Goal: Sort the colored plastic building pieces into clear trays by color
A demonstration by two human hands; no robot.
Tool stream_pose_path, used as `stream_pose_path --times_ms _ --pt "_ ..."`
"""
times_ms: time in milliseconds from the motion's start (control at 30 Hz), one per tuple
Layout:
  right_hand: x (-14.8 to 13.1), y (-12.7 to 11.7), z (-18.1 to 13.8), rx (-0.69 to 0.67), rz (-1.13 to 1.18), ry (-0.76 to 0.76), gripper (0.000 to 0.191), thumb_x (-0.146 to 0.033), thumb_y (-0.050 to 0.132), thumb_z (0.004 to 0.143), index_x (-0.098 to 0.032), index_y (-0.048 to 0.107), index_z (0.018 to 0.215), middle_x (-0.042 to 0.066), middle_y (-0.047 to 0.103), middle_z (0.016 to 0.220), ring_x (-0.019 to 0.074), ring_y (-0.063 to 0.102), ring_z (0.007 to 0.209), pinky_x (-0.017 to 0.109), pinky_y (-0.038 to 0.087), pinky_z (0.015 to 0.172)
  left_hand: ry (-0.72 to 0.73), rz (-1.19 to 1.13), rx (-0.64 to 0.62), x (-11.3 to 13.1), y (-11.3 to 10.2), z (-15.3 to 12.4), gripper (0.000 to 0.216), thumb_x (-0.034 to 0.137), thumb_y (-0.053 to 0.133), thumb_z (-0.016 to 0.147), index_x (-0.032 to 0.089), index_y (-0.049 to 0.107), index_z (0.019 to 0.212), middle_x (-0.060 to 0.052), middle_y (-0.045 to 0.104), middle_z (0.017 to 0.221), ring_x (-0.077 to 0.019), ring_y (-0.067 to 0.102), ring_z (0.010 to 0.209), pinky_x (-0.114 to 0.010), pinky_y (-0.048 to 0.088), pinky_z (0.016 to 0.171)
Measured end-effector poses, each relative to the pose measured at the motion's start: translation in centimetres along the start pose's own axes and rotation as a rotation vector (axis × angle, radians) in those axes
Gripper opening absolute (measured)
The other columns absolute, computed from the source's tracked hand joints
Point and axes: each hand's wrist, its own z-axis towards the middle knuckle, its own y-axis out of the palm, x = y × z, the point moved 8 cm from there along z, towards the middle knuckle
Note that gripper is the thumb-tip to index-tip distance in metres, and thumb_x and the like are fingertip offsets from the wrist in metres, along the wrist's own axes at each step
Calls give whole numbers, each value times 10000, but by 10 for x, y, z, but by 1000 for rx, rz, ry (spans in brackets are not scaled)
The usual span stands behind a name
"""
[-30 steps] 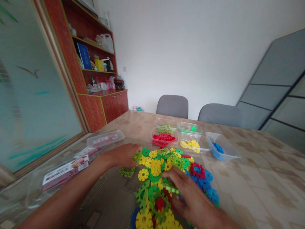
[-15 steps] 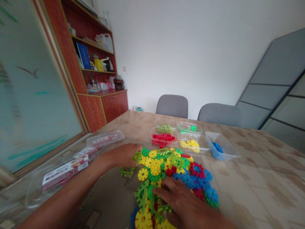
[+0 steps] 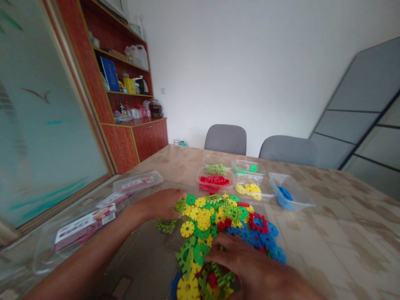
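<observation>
My left hand is closed, pinching a lime-green square toothed block at the left edge of the pile. Another lime-green square block lies on the table below it. My right hand reaches over the near part of the pile with its fingers apart. A tilted lime-green block sits beneath its fingers, and I see no firm grip on it. Around the hands lie yellow notched discs, green discs, blue discs and a red square block.
Clear tubs beyond the pile hold lime-green blocks, red blocks, yellow discs, a green disc and blue pieces. Clear containers with printed labels lie at left. Grey chairs stand behind the table.
My right hand has shifted slightly right and down. The lime-green block beneath it has moved right and tilted, baring red pieces. My left hand has stayed in place.
</observation>
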Motion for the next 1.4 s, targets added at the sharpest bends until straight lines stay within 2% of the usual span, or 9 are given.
stream_pose_path --times_ms 167,333,600,800,967,1067,1133,1233,1400 --pt "-1 1 0 18 -16 -30 692 -176 825 624 -296 555 1250 46 528 1259 240 504 1146 352 428 964 -2 3 -1 2 -1 -1 468 275 617 704 178 533 1154 -99 617 1178 -266 577 1065 -347 443 929" --pt "5 0 2 54 3 27 597 -214 825 629 -274 579 1170 39 569 1151 228 562 1044 348 487 876 -7 11 2 5 -3 -1 463 264 623 699 207 526 1148 -81 618 1179 -258 582 1066 -330 451 916" --pt "0 -36 -15 202 15 93 725 -304 858 619 -288 527 1264 80 504 1338 287 493 1205 398 448 992 6 10 -9 5 -2 -1 446 262 620 707 171 541 1137 -99 607 1186 -271 573 1081 -340 436 950" --pt "23 -45 -11 184 -130 243 650 -155 831 621 -206 576 1216 111 587 1217 300 575 1083 454 490 917 6 20 1 8 -3 0 445 256 623 712 170 544 1141 -100 617 1164 -266 586 1056 -339 460 907" --pt "24 -41 -17 165 -37 209 585 -310 763 745 -200 542 1275 122 566 1294 284 552 1142 426 456 970 22 20 2 8 -3 0 437 247 618 713 151 546 1134 -102 616 1149 -261 589 1036 -324 462 892" --pt "24 -40 -19 147 1 213 447 -408 648 845 -202 579 1235 112 628 1223 262 597 1080 387 481 917 29 17 3 8 -3 0 434 243 618 709 152 547 1127 -93 616 1134 -252 591 1022 -311 462 885" --pt "29 -43 -18 165 -26 244 305 -386 538 918 -212 628 1152 91 688 1097 244 639 991 355 500 844 30 18 4 8 -3 1 426 248 623 706 158 548 1116 -87 617 1124 -248 589 1018 -303 465 873" --pt "41 -54 -16 230 -111 320 264 -339 448 958 -209 664 1038 84 716 973 244 662 920 336 494 803 26 22 6 9 -2 1 415 259 626 712 165 547 1108 -81 619 1110 -243 590 1010 -297 469 856" --pt "50 -67 -16 364 -208 374 279 -339 426 962 -202 619 1110 111 673 1068 252 649 967 357 485 854 21 24 10 10 -3 0 409 280 627 731 168 547 1116 -82 615 1129 -247 588 1020 -304 466 858"
